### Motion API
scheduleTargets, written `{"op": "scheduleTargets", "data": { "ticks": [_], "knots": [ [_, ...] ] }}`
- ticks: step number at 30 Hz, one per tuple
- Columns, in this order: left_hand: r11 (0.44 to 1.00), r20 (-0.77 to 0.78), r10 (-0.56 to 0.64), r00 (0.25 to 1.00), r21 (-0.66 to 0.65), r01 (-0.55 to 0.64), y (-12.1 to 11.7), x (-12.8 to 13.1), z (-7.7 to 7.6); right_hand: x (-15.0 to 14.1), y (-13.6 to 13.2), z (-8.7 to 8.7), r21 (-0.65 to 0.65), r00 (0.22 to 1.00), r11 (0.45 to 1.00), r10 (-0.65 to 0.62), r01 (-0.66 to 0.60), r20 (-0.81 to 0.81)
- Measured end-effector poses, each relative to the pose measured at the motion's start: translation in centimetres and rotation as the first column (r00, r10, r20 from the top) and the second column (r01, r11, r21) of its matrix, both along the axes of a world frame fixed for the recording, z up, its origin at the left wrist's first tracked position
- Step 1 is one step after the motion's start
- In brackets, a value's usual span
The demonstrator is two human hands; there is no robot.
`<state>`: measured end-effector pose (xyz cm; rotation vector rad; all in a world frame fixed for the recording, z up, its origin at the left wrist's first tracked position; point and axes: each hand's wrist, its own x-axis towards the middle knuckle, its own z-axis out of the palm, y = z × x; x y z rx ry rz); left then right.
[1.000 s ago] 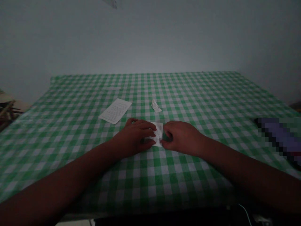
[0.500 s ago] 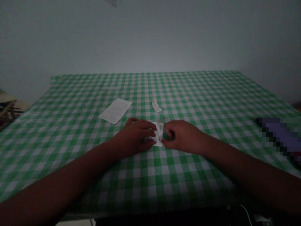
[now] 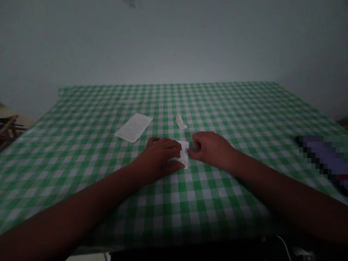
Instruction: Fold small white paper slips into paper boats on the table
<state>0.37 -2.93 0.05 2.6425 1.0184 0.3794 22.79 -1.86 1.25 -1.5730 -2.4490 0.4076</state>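
Observation:
A small printed piece of paper [image 3: 184,154] lies on the checked cloth in front of me, its left part hidden under my left hand [image 3: 160,156]. The fingers of that hand are spread and rest on the paper, holding it down against the table. At the paper's right edge is my right hand [image 3: 213,148], its fingers curled in and its thumb stretched out to touch or nearly touch the edge. Nothing shows between the right thumb and fingers. Beyond the hands lies a small folded scrap of paper [image 3: 181,122].
A larger printed sheet [image 3: 134,127] lies flat to the left, beyond my left hand. The table wears a green-and-white checked cloth [image 3: 231,112] and stands against a pale wall [image 3: 174,43]. A dark-edged, purple, pixelated object [image 3: 323,156] sits at the right edge.
My right hand has moved away from me along the paper's right edge, its thumb going from the near corner to about mid-edge. My left hand has barely moved.

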Motion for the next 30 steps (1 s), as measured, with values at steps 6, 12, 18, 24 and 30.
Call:
{"op": "scheduleTargets", "data": {
  "ticks": [6,12,18,24,30],
  "knots": [
    [0.999,-0.004,-0.033,0.999,-0.003,0.033,0.2,-0.1,0.1,0.0,-0.3,0.2,0.002,0.999,0.999,0.05,-0.05,0.016],
    [0.999,0.007,-0.042,0.999,0.001,0.041,0.3,-0.1,0.2,0.4,1.3,-0.2,0.024,0.998,0.998,-0.063,0.062,0.025],
    [0.999,0.004,-0.042,0.999,0.003,0.042,0.2,-0.2,0.1,0.3,1.3,-0.2,0.039,0.995,0.995,-0.092,0.091,0.026],
    [0.999,0.009,-0.048,0.999,-0.003,0.048,0.3,-0.1,0.1,0.3,0.8,-0.1,-0.012,0.999,0.999,-0.04,0.04,0.018],
    [0.999,0.007,-0.046,0.999,0.001,0.046,0.3,-0.2,0.0,0.5,1.8,-0.2,0.045,0.99,0.991,-0.127,0.125,0.053]
  ]
}}
